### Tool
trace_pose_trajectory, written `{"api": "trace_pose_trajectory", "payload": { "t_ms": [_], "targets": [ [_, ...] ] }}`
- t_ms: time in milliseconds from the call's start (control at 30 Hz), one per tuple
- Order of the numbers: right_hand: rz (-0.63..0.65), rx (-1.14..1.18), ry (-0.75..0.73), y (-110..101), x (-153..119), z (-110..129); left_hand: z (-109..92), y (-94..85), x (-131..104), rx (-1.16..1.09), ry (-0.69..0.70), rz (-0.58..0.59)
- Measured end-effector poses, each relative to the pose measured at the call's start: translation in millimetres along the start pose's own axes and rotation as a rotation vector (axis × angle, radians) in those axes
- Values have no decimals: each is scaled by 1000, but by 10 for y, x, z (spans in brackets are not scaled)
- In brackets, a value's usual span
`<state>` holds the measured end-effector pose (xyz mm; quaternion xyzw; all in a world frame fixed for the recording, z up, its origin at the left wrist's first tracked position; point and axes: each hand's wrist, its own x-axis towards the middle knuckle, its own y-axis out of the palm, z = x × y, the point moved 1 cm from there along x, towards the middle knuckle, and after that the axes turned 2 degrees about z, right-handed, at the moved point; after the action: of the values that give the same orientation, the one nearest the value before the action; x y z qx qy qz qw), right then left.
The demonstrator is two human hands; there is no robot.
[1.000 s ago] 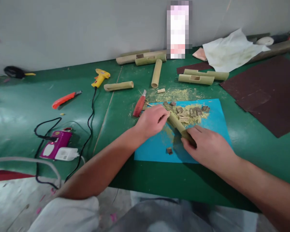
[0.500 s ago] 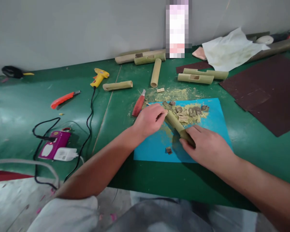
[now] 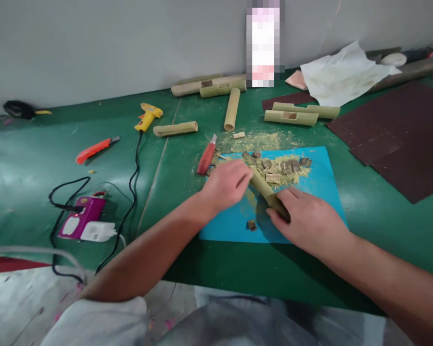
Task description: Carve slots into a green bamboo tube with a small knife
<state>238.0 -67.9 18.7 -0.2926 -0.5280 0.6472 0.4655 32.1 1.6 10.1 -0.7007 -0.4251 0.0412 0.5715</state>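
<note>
My right hand [image 3: 308, 216] wraps around the near end of a greenish bamboo tube [image 3: 262, 185], which slants up and to the left over a blue sheet [image 3: 227, 226]. At the tube's far end my left hand [image 3: 228, 185] is closed, its fingertips touching or almost touching the bamboo. Whatever those fingers pinch, if anything, is hidden. Beyond the tube lie several dark bamboo chips [image 3: 286, 166] among pale shavings. One loose chip [image 3: 251, 225] rests nearer to me on the sheet. A red-handled knife [image 3: 206, 156] lies just beyond my left hand.
Further back are cut bamboo tubes [image 3: 291, 117] and a cloth [image 3: 346, 72]. Brown sheets [image 3: 400, 139] cover the right side. At left are a yellow glue gun [image 3: 149, 117], an orange cutter [image 3: 95, 150] and a purple power strip [image 3: 82, 216] with cables.
My left hand has shifted slightly down and to the right along the tube's far end. My right hand keeps its hold, and the tube has hardly moved.
</note>
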Motion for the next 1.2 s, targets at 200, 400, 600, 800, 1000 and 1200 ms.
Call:
{"api": "trace_pose_trajectory", "payload": {
  "t_ms": [200, 400, 600, 800, 1000, 1200],
  "targets": [
    [-18, 28, 1, -4, -10, 12, -14, -43, 9, 7, -34, 12],
    [-11, 25, 12, -10, -24, 29, 26, -51, 8, -30, 9, 40],
    [11, 33, 0, -19, -28, 44, 58, -63, 12, -27, 17, 74],
    [23, 30, 5, -22, -24, 55, 44, -72, 12, -19, 39, 89],
    [12, 29, 7, -14, -26, 55, 136, -88, 18, -2, 6, -4],
    [-33, 34, 0, -17, -39, 52, 137, -64, -3, 2, -4, 0]
  ]
}}
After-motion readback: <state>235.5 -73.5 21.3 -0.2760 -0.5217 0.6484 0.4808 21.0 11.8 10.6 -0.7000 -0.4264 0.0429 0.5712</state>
